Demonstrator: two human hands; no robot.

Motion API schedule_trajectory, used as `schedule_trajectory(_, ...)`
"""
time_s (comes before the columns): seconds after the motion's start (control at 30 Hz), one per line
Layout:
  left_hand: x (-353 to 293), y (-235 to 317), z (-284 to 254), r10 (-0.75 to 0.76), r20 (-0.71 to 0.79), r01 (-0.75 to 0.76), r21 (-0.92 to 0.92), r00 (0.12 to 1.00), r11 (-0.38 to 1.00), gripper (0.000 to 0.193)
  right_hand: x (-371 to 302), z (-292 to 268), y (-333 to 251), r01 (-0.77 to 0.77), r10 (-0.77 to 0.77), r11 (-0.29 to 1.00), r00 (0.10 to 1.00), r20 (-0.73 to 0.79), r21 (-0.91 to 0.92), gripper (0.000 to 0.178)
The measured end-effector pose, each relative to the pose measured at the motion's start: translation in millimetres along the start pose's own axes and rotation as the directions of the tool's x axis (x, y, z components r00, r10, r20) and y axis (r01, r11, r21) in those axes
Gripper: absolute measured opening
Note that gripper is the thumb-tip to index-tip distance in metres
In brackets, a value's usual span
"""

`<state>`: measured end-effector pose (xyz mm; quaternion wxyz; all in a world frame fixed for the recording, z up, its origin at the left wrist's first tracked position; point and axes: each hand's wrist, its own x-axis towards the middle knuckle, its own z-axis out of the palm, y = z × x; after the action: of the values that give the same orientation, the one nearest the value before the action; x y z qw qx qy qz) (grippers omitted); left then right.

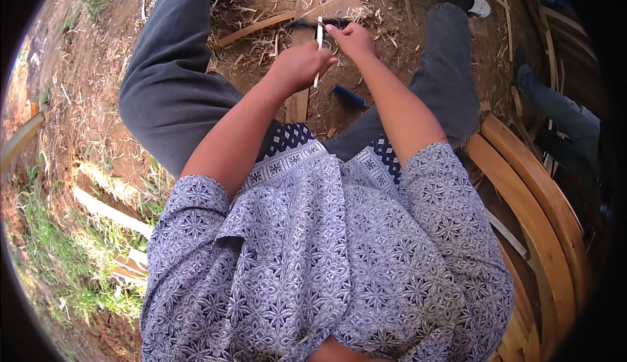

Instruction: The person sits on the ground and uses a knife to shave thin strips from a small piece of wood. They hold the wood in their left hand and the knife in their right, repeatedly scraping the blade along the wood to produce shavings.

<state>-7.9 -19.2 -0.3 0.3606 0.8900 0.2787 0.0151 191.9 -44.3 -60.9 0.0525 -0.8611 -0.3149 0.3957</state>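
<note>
A thin pale wooden stick (320, 34) stands nearly upright in the picture between my hands. My left hand (302, 66) is closed around its lower part, and the stick's lower end shows below the fingers. Close to the upper part, my right hand (354, 41) has its fingers curled with the thumb at the stick's side. Whatever those fingers hold is hidden. Behind the stick, a dark narrow strip (304, 24) lies across a wooden board (297, 104); I cannot make out what it is. On the ground below my right hand is a blue cylindrical object (349, 95).
Wood shavings (261, 55) and loose wood strips (255, 29) litter the dirt between my legs. Curved wooden pieces (532, 212) stand at my right side. Beyond them, another person's leg (565, 110) is in view. Grass (65, 257) grows at the left.
</note>
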Motion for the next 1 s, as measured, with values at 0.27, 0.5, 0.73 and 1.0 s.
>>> schedule_trajectory(0.27, 7, -13, 15, 0.071, -0.117, -0.080, -0.078, 0.991, 0.994, 0.028, -41, -21, 0, 0.116, -0.114, 0.990, 0.993, 0.025, -0.078, 0.059)
schedule_trajectory(0.5, 4, -11, 14, 0.101, -0.082, -0.107, -0.071, 0.991, 0.992, 0.029, -22, -6, -10, 0.039, -0.044, 0.996, 0.997, -0.066, -0.081, 0.054)
schedule_trajectory(0.73, 3, -1, 4, 0.034, -0.128, -0.051, -0.132, 0.991, 0.990, 0.030, 4, -1, -11, -0.029, 0.027, 0.999, 0.998, -0.055, -0.038, 0.055)
schedule_trajectory(1.0, -1, -7, 5, 0.005, -0.154, -0.035, -0.194, 0.988, 0.980, 0.030, -40, -23, 3, 0.154, -0.153, 0.987, 0.988, 0.014, -0.043, 0.063)
